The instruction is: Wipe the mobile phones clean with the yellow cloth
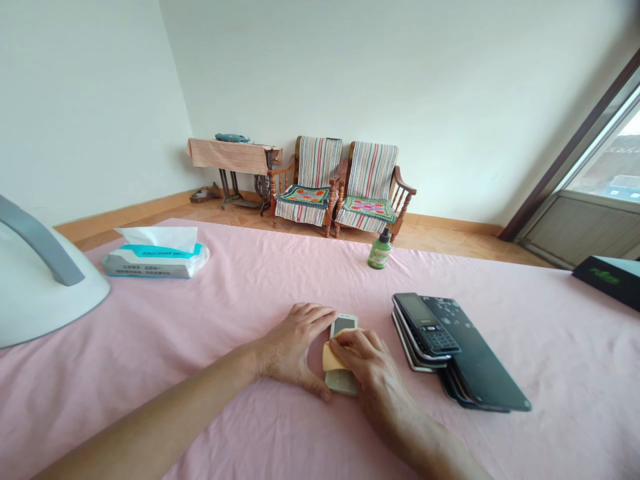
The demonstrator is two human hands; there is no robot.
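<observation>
A white mobile phone [344, 323] with a small dark screen lies face up on the pink cloth [250, 280] in front of me. My left hand [295, 347] steadies it from the left, fingertips at its top edge and thumb beside its lower corner. Bunched under the fingers of my right hand [367, 363] is a yellow cloth [333, 359], pressed on the middle of the phone. The hand and the cloth hide much of the keypad side. To the right, a black keypad phone [425, 323] rests on a stack of other phones, beside a large dark tablet [483, 353].
A green spray bottle [380, 251] stands upright beyond the phones. At the left are a tissue pack [155, 260] and a white appliance with a grey handle [45, 287]. A black box [607, 280] sits at the far right. Two wooden chairs [367, 180] stand by the wall.
</observation>
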